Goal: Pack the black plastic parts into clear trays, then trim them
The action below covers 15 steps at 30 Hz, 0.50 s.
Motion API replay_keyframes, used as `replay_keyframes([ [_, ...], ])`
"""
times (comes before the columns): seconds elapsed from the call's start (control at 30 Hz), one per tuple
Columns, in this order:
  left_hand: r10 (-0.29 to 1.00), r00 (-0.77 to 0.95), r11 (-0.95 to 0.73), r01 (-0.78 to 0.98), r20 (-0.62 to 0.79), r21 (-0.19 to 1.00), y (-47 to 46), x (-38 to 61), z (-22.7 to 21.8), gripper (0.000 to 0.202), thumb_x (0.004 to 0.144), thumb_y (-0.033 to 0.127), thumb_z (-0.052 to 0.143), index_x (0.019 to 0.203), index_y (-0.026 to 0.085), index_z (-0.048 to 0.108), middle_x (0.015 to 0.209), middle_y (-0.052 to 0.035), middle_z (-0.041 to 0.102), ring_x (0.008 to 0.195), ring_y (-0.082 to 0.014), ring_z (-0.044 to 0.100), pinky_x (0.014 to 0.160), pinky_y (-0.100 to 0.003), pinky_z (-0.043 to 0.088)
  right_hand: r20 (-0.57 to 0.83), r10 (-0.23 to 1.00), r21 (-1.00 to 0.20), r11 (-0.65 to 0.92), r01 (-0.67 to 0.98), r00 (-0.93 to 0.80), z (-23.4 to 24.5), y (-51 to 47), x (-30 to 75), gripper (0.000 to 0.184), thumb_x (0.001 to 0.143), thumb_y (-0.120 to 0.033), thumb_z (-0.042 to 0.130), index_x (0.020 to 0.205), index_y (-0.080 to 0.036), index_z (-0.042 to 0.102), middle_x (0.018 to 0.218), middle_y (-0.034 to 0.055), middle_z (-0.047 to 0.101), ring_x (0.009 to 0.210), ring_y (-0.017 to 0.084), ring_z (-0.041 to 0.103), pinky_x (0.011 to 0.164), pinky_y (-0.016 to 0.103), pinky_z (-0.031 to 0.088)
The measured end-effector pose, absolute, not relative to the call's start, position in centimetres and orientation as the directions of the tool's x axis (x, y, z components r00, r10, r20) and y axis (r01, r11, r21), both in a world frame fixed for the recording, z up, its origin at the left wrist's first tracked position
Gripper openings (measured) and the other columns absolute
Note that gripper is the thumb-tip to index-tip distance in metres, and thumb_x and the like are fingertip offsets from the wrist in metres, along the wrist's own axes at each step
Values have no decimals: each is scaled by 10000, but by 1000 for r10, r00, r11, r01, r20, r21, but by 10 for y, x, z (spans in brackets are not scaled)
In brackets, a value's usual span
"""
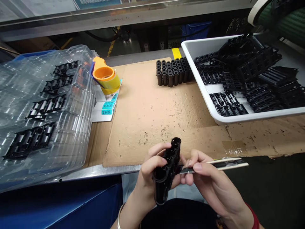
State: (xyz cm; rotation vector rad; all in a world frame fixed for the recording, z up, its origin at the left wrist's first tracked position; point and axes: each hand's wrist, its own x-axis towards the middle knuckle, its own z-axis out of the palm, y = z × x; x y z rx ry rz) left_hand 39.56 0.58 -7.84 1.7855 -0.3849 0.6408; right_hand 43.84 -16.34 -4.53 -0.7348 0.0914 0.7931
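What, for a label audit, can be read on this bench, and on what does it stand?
"复制模" on the lower teal label.
"复制模" on the teal label above it.
A third teal label, by the tape roll, is too blurred to read.
The sign at the top edge is cut off and too blurred to read.

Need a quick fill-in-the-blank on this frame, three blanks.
The right hand holds a slim utility knife with its blade pointing toward the ____ hand, which grips a ribbed black plastic moulding.
A white plastic tray holds ____ moulded parts.
Black tubular parts stand upright on a sheet of brown ____.

left; black; cardboard
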Motion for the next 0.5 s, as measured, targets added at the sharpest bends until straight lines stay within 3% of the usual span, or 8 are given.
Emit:
replay_keyframes([
  [0.07,77,852,-386,-453,518,803,14,398,-75,721,719,186,899,1267,296,443,1311,-88,602,1188,-213,648,949,-344,595,-289,587,-635,474,-610,756,-49,-169,439,117,912,-295,715,819,-227,697,711,-27,761,727,85,693,914,209,527],
  [0.13,148,919,-468,-260,365,845,28,409,-72,699,758,321,870,1312,303,445,1237,-82,643,1109,-235,683,924,-386,590,-247,523,-738,443,-508,816,-56,-175,442,117,945,-328,690,864,-244,682,735,-51,759,722,77,700,1173,292,386],
  [0.2,268,948,-493,-21,174,870,45,430,-65,656,801,440,797,1348,278,474,1207,-89,662,1094,-265,683,939,-421,563,-195,424,-854,370,-366,885,-65,-181,447,133,960,-367,671,900,-248,667,757,-50,752,709,101,707,1271,404,257],
  [0.27,361,932,-412,175,-16,894,64,463,-57,591,784,539,760,1248,220,578,1152,-92,685,1138,-308,653,985,-435,523,-114,308,-945,259,-199,944,-74,-183,456,170,951,-406,670,906,-242,666,765,-25,749,722,148,724,1243,479,326],
  [0.33,389,907,-284,282,-159,916,80,501,-50,513,744,586,758,1050,188,649,1039,-78,709,1123,-324,645,972,-407,517,-45,195,-991,111,-68,980,-82,-182,466,216,935,-450,669,887,-239,678,763,2,752,791,190,744,1189,476,414],
  [0.4,397,889,-195,326,-229,925,94,541,-47,456,738,576,759,942,182,653,917,-49,711,986,-284,677,849,-359,549,-11,120,-1000,-29,-7,993,-89,-178,475,243,923,-484,657,868,-250,696,771,23,759,941,234,752,1112,420,501],
  [0.5,470,840,-138,373,-271,918,112,596,-54,344,841,489,697,970,174,645,875,-24,704,815,-196,685,701,-295,548,48,82,-988,-146,59,996,-100,-174,486,261,906,-503,652,826,-264,718,773,41,767,1081,280,734,903,322,612],
])
